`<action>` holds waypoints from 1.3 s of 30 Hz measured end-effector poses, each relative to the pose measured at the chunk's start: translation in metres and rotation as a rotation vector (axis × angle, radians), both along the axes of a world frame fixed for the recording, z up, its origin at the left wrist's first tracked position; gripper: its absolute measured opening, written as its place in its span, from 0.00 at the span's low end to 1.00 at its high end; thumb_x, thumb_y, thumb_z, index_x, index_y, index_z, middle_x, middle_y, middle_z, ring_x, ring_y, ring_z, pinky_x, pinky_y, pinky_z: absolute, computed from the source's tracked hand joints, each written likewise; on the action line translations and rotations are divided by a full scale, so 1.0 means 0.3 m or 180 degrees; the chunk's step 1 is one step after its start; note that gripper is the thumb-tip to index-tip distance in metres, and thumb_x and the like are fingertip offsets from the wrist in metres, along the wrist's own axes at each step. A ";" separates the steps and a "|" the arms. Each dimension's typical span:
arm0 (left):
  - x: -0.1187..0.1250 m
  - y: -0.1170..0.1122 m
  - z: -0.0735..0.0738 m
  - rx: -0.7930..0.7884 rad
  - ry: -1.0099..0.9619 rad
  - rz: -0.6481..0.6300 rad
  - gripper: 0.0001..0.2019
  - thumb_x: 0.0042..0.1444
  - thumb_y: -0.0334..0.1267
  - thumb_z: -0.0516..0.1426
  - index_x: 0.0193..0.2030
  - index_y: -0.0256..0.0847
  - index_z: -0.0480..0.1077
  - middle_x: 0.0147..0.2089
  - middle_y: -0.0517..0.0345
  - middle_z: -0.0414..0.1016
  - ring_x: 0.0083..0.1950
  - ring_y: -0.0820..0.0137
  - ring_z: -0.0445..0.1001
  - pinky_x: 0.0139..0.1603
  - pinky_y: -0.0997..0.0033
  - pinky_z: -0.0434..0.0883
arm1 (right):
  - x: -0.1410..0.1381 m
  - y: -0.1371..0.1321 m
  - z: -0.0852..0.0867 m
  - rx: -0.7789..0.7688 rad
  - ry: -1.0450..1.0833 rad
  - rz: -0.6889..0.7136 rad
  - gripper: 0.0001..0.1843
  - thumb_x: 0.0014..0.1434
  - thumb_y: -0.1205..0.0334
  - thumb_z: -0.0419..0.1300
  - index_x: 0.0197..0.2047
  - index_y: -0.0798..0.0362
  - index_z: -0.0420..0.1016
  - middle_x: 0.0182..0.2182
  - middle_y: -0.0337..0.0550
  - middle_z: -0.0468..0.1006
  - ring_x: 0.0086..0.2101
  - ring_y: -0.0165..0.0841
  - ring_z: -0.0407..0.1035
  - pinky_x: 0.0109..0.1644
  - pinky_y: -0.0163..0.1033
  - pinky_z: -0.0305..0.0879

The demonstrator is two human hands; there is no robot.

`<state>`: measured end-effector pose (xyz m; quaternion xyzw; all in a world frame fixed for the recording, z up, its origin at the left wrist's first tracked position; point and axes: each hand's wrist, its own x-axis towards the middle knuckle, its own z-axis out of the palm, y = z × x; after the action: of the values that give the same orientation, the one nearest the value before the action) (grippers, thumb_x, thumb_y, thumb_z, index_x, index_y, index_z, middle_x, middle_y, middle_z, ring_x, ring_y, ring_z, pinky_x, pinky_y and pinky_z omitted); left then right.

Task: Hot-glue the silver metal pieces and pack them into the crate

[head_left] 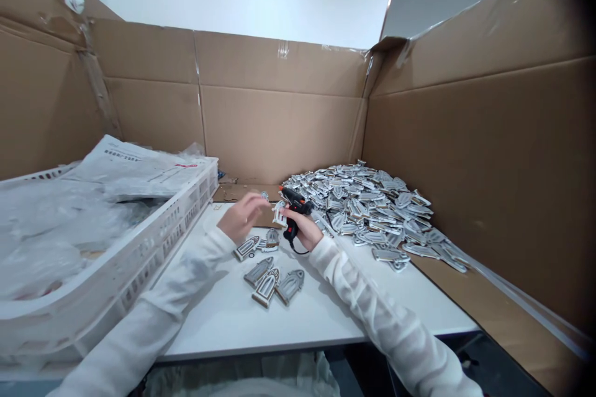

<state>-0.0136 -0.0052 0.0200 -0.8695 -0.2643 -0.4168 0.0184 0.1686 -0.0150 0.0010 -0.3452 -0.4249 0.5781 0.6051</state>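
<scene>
My right hand (305,231) grips a black glue gun (295,203) with an orange tip, its nozzle pointing left at a small white arch-shaped piece (280,214). My left hand (242,216) is beside it, fingers curled toward that piece, seemingly pinching its edge. Several grey and white arch-shaped pieces (270,279) lie on the white table (298,322) just in front of my hands. A large heap of the same pieces (372,211) is spread to the right.
A white plastic crate (153,242) filled with clear plastic bags and printed sheets sits tilted at the left. Tall cardboard walls (279,118) enclose the back, left and right. A cardboard sheet (465,298) runs along the right under the heap.
</scene>
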 end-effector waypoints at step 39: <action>-0.194 0.135 -0.052 -0.2326 0.0889 0.1500 0.02 0.32 0.33 0.58 0.18 0.41 0.70 0.19 0.61 0.67 0.24 0.71 0.64 0.27 0.74 0.58 | -0.028 -0.020 -0.029 0.0468 -0.1094 -0.0389 0.11 0.39 0.56 0.60 0.26 0.53 0.68 0.19 0.35 0.67 0.20 0.26 0.57 0.26 0.33 0.54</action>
<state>-0.0718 0.0352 0.0043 -0.7830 -0.5796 -0.1594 -0.1599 0.1601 -0.0209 -0.0077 -0.4189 -0.5413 0.4403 0.5811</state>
